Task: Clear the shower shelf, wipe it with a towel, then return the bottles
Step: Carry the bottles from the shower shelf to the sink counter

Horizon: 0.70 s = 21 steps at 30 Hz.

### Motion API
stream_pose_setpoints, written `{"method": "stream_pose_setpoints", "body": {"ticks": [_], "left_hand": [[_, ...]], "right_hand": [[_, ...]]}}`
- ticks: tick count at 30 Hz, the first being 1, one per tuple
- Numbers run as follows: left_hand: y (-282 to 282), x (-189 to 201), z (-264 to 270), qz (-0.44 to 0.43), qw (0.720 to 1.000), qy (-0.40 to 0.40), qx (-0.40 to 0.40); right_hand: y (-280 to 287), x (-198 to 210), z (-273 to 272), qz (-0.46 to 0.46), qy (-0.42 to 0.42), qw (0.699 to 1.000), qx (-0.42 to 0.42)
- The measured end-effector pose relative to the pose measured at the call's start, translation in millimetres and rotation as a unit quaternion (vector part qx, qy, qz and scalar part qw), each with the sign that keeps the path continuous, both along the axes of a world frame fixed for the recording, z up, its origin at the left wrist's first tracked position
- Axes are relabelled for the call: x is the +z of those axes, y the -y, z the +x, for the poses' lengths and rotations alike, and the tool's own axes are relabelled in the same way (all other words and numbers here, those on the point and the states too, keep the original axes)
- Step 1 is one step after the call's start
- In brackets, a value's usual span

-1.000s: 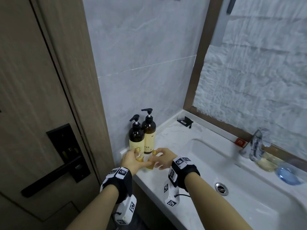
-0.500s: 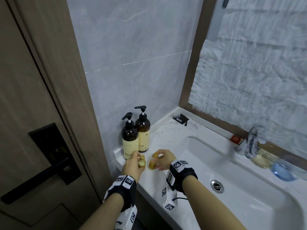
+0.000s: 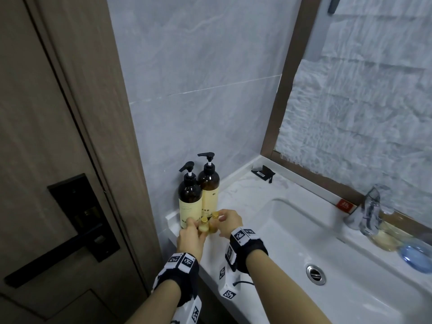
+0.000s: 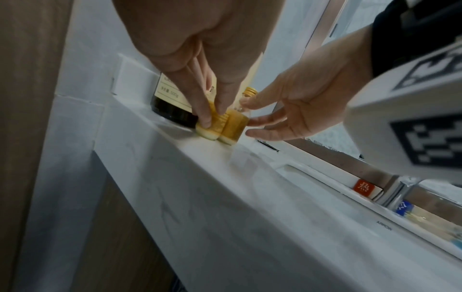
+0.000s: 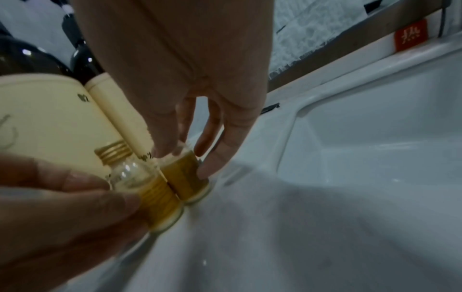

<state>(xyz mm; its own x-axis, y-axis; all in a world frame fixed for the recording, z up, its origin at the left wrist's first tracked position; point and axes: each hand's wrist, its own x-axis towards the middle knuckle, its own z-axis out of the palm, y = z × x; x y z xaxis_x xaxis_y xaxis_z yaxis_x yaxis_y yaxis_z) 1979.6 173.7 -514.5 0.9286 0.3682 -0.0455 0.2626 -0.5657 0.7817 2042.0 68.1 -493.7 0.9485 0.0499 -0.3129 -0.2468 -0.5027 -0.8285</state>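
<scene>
Two small amber bottles with gold caps stand touching on the white ledge (image 3: pixel 245 202), just in front of two large brown pump bottles (image 3: pixel 189 197) (image 3: pixel 209 192). My left hand (image 3: pixel 195 228) pinches the left small bottle (image 3: pixel 203 226) from above; in the left wrist view its fingertips (image 4: pixel 207 120) press that bottle's side (image 4: pixel 212 128). My right hand (image 3: pixel 224 224) holds the right small bottle (image 3: pixel 214 223) between thumb and fingers, as the right wrist view shows around its body (image 5: pixel 187 173). No towel is in view.
A white sink basin (image 3: pixel 350 265) with a drain lies to the right, and a chrome faucet (image 3: pixel 370 211) and blue dish (image 3: pixel 415 256) stand behind it. A small black object (image 3: pixel 263 173) sits by the mirror frame. To the left is a wooden door with a black handle (image 3: pixel 58 258).
Both hands have brought the two small bottles together, so they now stand touching in front of the pump bottles. My head view has shifted slightly.
</scene>
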Motion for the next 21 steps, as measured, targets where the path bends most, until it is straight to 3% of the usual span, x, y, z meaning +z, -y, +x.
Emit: {"method": "stream_pose_setpoints", "body": {"ticks": [5,12,17,21], "left_hand": [[-3.6,-2.7,-0.7,-0.049,0.999,0.009,0.014],[-8.3,2.0,-1.3,-0.043,0.999,-0.008,0.001],[-4.3,30.8,-1.7,-0.04,0.997,-0.055,-0.042],[10.8,71.4,9.0,-0.066,0.993,-0.048,-0.083]], "right_hand": [[-5.6,-13.9,-0.3,0.008,0.015,1.0,-0.013],[0.8,-9.0,-1.6,-0.004,-0.025,0.999,-0.021],[19.7,14.5,-8.6,-0.003,-0.031,0.999,-0.044],[37.8,48.9,-13.1,0.01,-0.028,0.997,-0.075]]}}
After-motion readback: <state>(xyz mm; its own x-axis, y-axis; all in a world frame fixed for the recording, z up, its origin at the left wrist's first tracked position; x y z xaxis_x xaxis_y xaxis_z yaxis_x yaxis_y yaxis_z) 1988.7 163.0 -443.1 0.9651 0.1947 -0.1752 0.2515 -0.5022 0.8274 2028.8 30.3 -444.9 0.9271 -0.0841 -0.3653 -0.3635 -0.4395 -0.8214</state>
